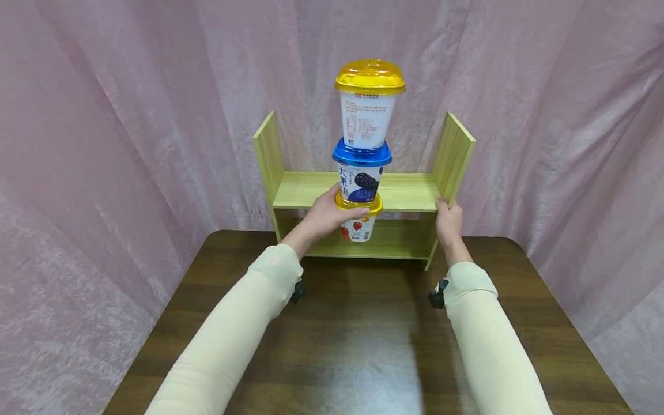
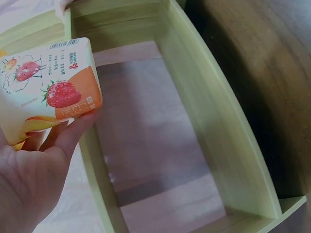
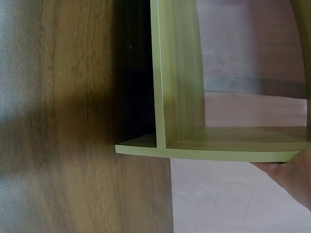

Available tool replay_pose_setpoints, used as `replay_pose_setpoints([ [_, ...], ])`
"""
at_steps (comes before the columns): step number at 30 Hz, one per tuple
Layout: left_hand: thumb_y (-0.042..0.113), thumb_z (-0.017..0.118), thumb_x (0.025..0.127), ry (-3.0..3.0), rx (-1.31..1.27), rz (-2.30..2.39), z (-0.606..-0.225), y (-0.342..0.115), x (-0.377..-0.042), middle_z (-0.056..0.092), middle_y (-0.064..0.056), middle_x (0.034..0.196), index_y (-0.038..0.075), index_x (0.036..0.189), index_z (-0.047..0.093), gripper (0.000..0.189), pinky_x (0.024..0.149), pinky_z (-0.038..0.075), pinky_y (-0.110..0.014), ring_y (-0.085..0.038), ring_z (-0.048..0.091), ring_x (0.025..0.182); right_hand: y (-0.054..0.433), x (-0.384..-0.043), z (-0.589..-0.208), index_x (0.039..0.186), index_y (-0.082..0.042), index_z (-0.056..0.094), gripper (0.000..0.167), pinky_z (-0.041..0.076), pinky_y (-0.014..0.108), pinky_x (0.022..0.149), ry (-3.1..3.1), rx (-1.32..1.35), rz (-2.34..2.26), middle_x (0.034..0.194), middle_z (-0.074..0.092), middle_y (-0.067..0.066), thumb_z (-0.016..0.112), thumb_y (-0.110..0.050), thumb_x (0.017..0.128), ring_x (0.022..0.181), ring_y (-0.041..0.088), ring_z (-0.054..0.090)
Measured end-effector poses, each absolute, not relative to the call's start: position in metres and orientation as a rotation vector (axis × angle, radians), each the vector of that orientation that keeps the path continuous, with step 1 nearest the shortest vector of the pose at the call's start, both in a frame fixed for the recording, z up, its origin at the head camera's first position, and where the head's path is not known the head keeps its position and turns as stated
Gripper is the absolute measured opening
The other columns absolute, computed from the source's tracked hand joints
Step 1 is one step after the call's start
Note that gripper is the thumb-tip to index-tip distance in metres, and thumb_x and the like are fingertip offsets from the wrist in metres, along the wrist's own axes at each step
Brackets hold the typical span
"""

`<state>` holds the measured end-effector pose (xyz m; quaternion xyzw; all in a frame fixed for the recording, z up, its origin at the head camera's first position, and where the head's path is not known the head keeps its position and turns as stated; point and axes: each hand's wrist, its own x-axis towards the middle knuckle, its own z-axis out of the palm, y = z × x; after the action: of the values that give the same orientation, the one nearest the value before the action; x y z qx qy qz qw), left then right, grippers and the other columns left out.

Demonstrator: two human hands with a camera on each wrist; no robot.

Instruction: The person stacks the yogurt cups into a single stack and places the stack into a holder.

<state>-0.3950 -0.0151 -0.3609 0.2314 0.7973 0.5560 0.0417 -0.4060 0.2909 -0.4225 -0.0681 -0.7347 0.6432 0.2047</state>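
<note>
Three plastic cups stand in an upright stack in front of a light wooden shelf [image 1: 410, 193]. My left hand [image 1: 329, 214] grips the lowest, a white cup [image 1: 359, 229] with a yellow lid and strawberry print, its thumb across the front near the lid. In the left wrist view, that cup's strawberry side [image 2: 60, 92] shows above my fingers. Above it sit a blue-lidded cup [image 1: 359, 183] with a blackberry picture and a taller yellow-lidded cup [image 1: 367, 120]. My right hand [image 1: 449, 223] holds the shelf's right side panel, near the upper board; most of it is out of the right wrist view.
The shelf has two raised sides, an upper board and a lower board [image 1: 399, 257], and stands at the back of a dark brown wooden table [image 1: 358, 334]. Pink curtains [image 1: 155, 115] hang behind and on both sides.
</note>
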Motion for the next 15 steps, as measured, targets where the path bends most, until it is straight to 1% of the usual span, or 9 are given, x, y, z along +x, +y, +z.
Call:
replay_pose_setpoints([
  [8,0.045,0.082,0.085,2.423,0.749,1.743,-0.348,-0.013,-0.402,0.068,0.006,0.119,0.027,0.140,0.052,0.065,0.094,0.052,-0.042,-0.016,0.066,0.105,0.291,-0.405,-0.424,0.150,-0.002,0.044,0.052,0.028,0.037,0.116,-2.056,-0.196,1.781,0.150,0.045,0.019,0.041,-0.032,0.107,0.136,0.024,0.039],
  [15,0.048,0.081,0.085,2.447,0.740,1.746,-0.337,-0.012,-0.406,0.068,0.005,0.118,0.025,0.138,0.054,0.064,0.091,0.054,-0.040,-0.016,0.067,0.102,0.291,-0.405,-0.424,0.149,-0.001,0.045,0.052,0.027,0.038,0.117,-2.042,-0.199,1.763,0.150,0.045,0.020,0.042,-0.031,0.107,0.137,0.025,0.038],
])
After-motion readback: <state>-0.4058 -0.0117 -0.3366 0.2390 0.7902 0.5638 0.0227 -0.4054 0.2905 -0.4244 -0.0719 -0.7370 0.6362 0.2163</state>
